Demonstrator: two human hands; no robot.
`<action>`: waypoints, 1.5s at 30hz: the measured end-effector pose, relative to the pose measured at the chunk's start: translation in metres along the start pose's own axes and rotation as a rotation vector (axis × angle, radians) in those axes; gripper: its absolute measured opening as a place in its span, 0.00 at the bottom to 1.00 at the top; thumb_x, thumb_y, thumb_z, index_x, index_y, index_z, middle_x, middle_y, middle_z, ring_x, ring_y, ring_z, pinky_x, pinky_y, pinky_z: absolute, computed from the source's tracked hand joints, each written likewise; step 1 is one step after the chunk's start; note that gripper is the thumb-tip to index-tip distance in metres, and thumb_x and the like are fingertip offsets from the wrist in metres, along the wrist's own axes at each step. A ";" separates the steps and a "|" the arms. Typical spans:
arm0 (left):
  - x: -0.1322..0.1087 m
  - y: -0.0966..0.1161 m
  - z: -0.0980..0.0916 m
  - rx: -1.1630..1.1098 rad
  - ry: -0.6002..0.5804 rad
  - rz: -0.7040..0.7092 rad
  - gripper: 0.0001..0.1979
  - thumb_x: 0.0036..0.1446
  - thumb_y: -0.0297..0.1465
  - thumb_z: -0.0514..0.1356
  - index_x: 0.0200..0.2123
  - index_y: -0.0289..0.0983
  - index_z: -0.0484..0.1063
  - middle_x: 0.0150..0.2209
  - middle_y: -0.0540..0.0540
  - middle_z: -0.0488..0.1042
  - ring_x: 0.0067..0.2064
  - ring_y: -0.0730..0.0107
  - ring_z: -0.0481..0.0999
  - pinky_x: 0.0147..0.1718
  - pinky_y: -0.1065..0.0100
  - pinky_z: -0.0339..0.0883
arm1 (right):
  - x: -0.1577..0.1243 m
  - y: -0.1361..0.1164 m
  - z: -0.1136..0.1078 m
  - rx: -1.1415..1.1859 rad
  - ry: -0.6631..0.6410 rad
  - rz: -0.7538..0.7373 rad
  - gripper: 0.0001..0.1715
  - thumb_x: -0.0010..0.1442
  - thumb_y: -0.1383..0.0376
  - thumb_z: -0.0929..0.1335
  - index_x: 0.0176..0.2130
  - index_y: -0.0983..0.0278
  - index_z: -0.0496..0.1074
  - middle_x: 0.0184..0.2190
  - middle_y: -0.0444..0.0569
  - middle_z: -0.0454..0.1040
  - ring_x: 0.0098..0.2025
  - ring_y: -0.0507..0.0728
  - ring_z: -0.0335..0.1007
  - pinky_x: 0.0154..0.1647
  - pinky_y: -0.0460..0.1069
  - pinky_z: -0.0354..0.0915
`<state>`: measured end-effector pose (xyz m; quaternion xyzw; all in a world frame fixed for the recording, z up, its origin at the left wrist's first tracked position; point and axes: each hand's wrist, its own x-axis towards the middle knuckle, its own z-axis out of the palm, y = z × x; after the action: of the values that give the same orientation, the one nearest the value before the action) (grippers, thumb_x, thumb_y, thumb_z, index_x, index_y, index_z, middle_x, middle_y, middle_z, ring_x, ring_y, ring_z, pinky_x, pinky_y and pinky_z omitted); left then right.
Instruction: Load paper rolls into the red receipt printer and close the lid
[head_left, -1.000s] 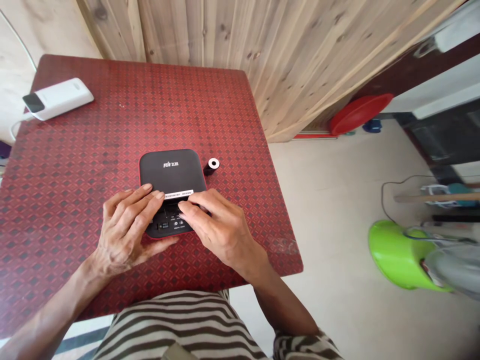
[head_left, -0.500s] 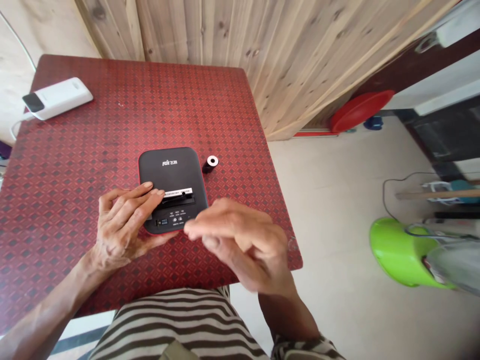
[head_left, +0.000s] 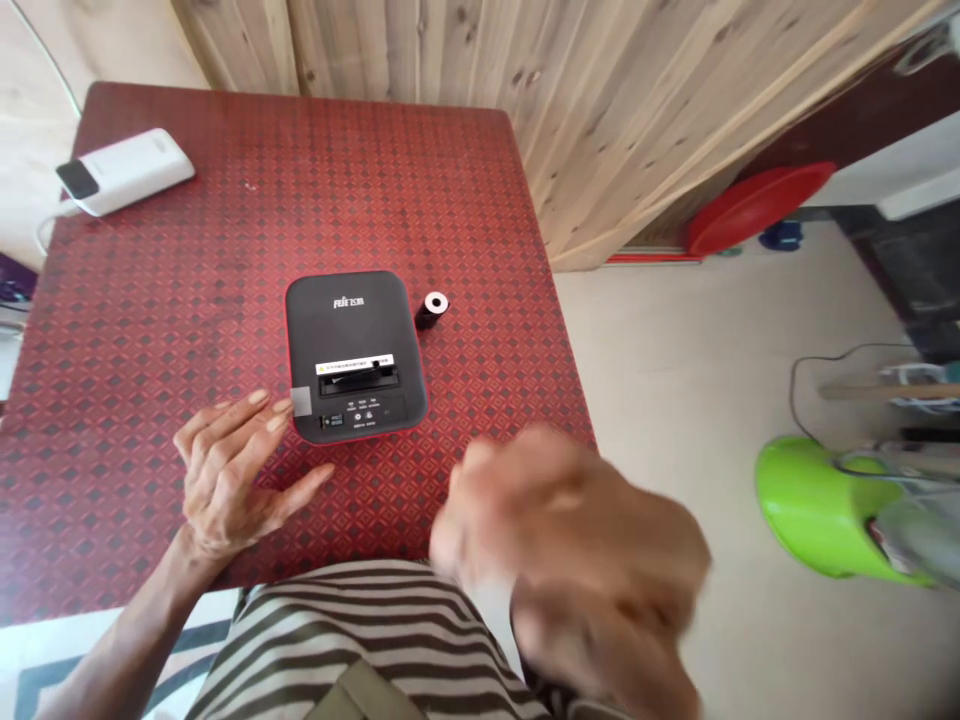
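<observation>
A black receipt printer point(head_left: 352, 325) with a red edge lies flat on the red patterned table, its slot and small buttons towards me. A white label strip point(head_left: 354, 365) runs above the slot. A piece of clear tape point(head_left: 301, 401) sticks out at its left side. Beside that tape is my left hand point(head_left: 236, 465), open, fingers spread and fingertips at or close to it. My right hand point(head_left: 570, 530) hangs over the table's front right, smeared by motion; whether it holds anything does not show. Just right of the printer stands a small dark roll with a white end point(head_left: 433, 308).
A white power bank point(head_left: 131, 172) with a cable rests at the table's far left. Wooden planks point(head_left: 420, 50) rise behind the table point(head_left: 247, 240). On the floor to the right are a green bin point(head_left: 810, 510) and a red basin point(head_left: 757, 208).
My left hand has come off the printer's top to its left side, uncovering the tape. The right hand has drawn back right, away from the buttons. The view has shifted slightly.
</observation>
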<state>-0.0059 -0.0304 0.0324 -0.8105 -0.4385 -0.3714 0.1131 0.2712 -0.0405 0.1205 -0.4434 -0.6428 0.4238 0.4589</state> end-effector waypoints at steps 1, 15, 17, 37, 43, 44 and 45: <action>-0.001 0.001 0.001 0.010 0.010 -0.005 0.39 0.49 0.42 0.77 0.62 0.41 0.67 0.48 0.44 0.81 0.51 0.55 0.82 0.51 0.55 0.73 | 0.008 0.014 0.000 0.021 0.041 0.003 0.12 0.70 0.51 0.68 0.47 0.51 0.79 0.36 0.44 0.78 0.28 0.52 0.72 0.26 0.50 0.69; 0.001 -0.002 0.008 0.042 0.005 0.081 0.41 0.47 0.34 0.78 0.62 0.42 0.67 0.50 0.45 0.81 0.53 0.57 0.81 0.54 0.55 0.71 | 0.020 0.143 0.012 -0.689 0.082 0.073 0.13 0.73 0.65 0.63 0.37 0.61 0.75 0.33 0.49 0.79 0.35 0.57 0.75 0.39 0.51 0.65; 0.003 0.000 0.005 0.055 -0.030 0.026 0.40 0.49 0.35 0.77 0.63 0.44 0.66 0.50 0.47 0.81 0.50 0.57 0.82 0.51 0.53 0.72 | 0.021 0.142 0.011 -0.676 0.087 0.080 0.13 0.73 0.65 0.64 0.37 0.61 0.75 0.33 0.49 0.79 0.35 0.57 0.76 0.40 0.51 0.66; 0.001 0.003 0.015 -0.061 -0.003 -0.073 0.41 0.47 0.38 0.78 0.62 0.42 0.66 0.46 0.43 0.81 0.45 0.57 0.81 0.52 0.51 0.69 | 0.042 0.092 0.005 -0.508 0.172 -0.157 0.07 0.72 0.67 0.68 0.45 0.60 0.78 0.36 0.45 0.80 0.34 0.53 0.75 0.39 0.50 0.71; -0.004 0.000 0.017 -0.075 0.010 -0.056 0.41 0.47 0.36 0.78 0.62 0.42 0.66 0.47 0.42 0.81 0.47 0.55 0.82 0.49 0.53 0.72 | 0.108 0.044 0.040 -0.848 -0.342 -0.286 0.12 0.74 0.69 0.65 0.46 0.62 0.79 0.44 0.50 0.82 0.44 0.57 0.79 0.44 0.51 0.72; -0.003 0.000 0.017 -0.071 0.023 -0.043 0.41 0.47 0.36 0.78 0.62 0.42 0.66 0.47 0.41 0.81 0.47 0.54 0.82 0.49 0.53 0.73 | 0.118 0.042 0.048 -0.932 -0.442 -0.248 0.13 0.74 0.69 0.65 0.46 0.64 0.79 0.44 0.51 0.82 0.42 0.58 0.80 0.40 0.52 0.72; -0.003 0.000 0.017 -0.068 0.033 -0.035 0.41 0.47 0.35 0.78 0.62 0.41 0.66 0.47 0.41 0.81 0.47 0.54 0.82 0.49 0.53 0.73 | 0.127 0.040 0.055 -0.996 -0.526 -0.214 0.13 0.74 0.70 0.64 0.47 0.65 0.80 0.44 0.53 0.82 0.40 0.59 0.80 0.38 0.52 0.71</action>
<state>0.0015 -0.0235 0.0185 -0.8000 -0.4376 -0.4014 0.0861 0.2019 0.0835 0.0975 -0.4184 -0.8987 0.1172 0.0594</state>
